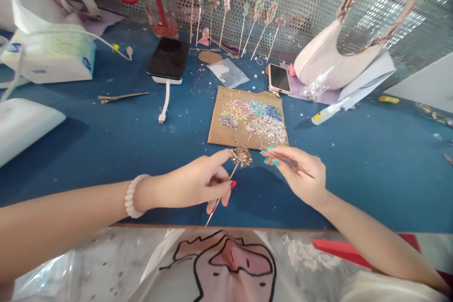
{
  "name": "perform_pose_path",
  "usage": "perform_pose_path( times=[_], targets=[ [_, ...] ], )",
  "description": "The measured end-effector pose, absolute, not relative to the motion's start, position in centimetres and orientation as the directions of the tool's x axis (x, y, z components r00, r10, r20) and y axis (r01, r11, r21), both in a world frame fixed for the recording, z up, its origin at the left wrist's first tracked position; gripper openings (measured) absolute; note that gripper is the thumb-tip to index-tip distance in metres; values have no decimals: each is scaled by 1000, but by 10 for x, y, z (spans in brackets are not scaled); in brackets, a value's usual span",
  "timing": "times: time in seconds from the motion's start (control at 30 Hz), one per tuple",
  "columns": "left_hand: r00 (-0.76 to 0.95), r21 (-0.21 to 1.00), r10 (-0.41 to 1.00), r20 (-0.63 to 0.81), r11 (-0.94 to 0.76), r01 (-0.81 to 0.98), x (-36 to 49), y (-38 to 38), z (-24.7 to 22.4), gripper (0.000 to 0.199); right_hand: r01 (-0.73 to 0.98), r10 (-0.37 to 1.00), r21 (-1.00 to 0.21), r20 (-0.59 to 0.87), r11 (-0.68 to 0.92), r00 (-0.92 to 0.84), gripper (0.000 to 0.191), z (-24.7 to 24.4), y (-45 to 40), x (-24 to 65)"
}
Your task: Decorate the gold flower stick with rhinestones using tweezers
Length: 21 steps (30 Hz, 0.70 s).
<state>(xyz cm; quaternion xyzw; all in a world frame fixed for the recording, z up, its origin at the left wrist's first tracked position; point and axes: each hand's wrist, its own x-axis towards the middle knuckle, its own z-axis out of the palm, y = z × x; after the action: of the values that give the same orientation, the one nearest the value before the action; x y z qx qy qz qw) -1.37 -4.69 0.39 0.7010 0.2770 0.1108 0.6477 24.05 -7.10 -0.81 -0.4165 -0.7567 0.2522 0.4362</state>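
The thin stick [232, 174] leans, glittering bronze ornament [242, 156] on its upper end! Slim tweezers [299, 168] slant nearby, tips apart from it.

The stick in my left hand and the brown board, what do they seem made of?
Stick: probably wood, matte, from its plain tan shaft; its shiny topper could be metal or plastic. Board: likely cardboard, dull, given its brown face, uneven edge.

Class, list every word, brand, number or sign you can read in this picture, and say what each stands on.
None can be read with certainty.
Tissue pack: blue logos, too blurred.
White bottle: yellow label, too small.
Printed cloth at the lap: small letter-like marks beside the drawing, too blurred.
Flower stick in the left hand: no lettering visible.
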Motion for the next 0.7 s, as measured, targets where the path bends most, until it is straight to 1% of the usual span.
perform_pose_path(
  times=[0.1,0.2,0.33,0.4,0.47,0.57,0.7],
  targets=[
    [820,972,537,-197,-4,237,-13,-48,4,17,299,869,-824,403,482,-289,29,-7,-69,240],
    [817,973,544,-190,-5,229,-14,-47,3,16,260,895,-870,347,419,-281,27,-8,-67,238],
    [823,975,534,-194,10,223,-14,-47,3,18,323,908,-853,348,410,-233,19,-12,-69,241],
    [827,970,514,-229,51,236,-14,-47,5,19,337,899,-836,374,433,-228,23,-13,-71,243],
    [830,966,499,-249,69,249,-13,-48,6,19,320,884,-829,388,459,-262,31,-13,-73,246],
    [833,968,501,-234,41,247,-13,-49,5,18,330,817,-759,444,561,-368,32,-8,-74,245],
    [842,970,493,-219,17,242,-14,-49,4,18,323,648,-569,582,756,-492,27,4,-72,238]
  ],
)
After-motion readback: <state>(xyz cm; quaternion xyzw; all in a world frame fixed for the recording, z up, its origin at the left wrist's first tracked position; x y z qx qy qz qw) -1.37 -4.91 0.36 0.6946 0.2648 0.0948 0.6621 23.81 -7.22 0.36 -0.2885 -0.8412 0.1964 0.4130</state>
